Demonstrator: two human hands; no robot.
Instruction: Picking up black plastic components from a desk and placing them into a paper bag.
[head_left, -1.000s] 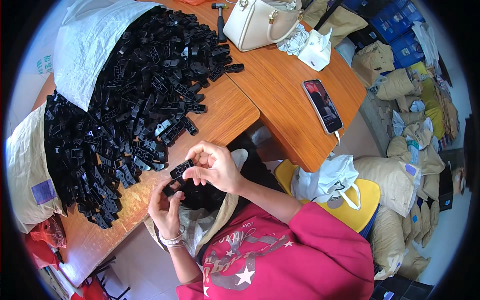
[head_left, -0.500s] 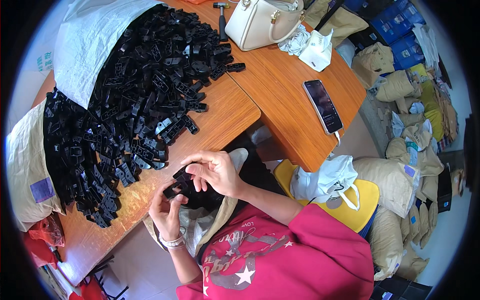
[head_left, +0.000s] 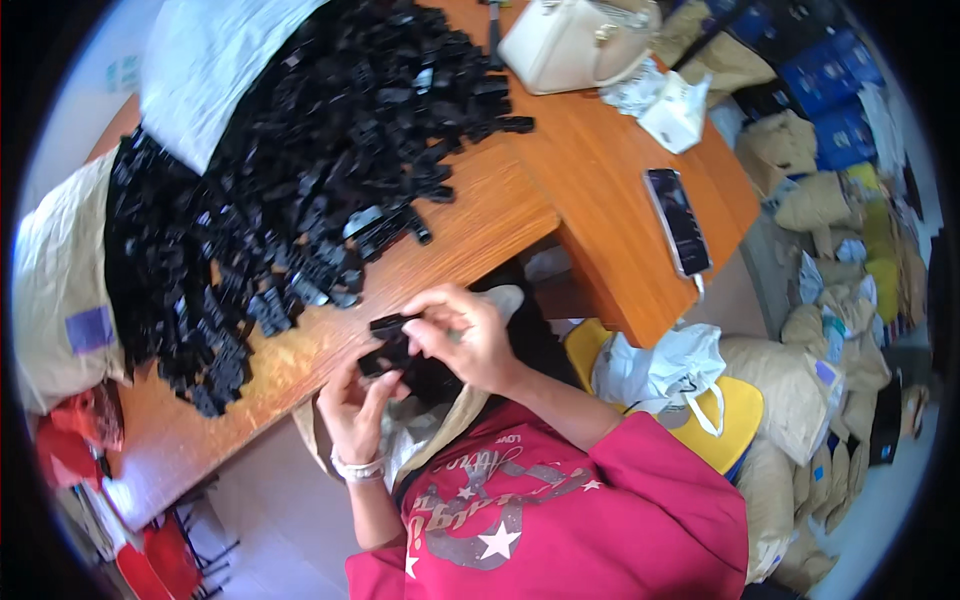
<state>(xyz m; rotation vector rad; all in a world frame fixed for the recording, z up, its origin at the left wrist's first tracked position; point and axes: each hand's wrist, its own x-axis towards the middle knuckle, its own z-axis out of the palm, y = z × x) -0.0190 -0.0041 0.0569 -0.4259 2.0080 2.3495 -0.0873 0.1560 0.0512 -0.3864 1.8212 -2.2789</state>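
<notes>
Over the mouth of a sack in my lap, my left hand is closed on a small black plastic part, gripped between thumb and fingers. My right hand pinches another black plastic piece just above it. Whether the two pieces touch is hard to make out, as blur and fingers cover their edges. Below the hands, the open sack has a pale lining and dark contents. A large heap of black plastic parts spreads across the wooden table beyond my hands.
A white woven sack and a brown paper sack border the heap. The table also bears a phone on a cable, a cream handbag and tissues. A yellow chair with a white bag stands right.
The whole view has shifted and blurred, so the table and heap sit differently in the picture. Both hands keep their grips; the piece in my right hand looks more level.
</notes>
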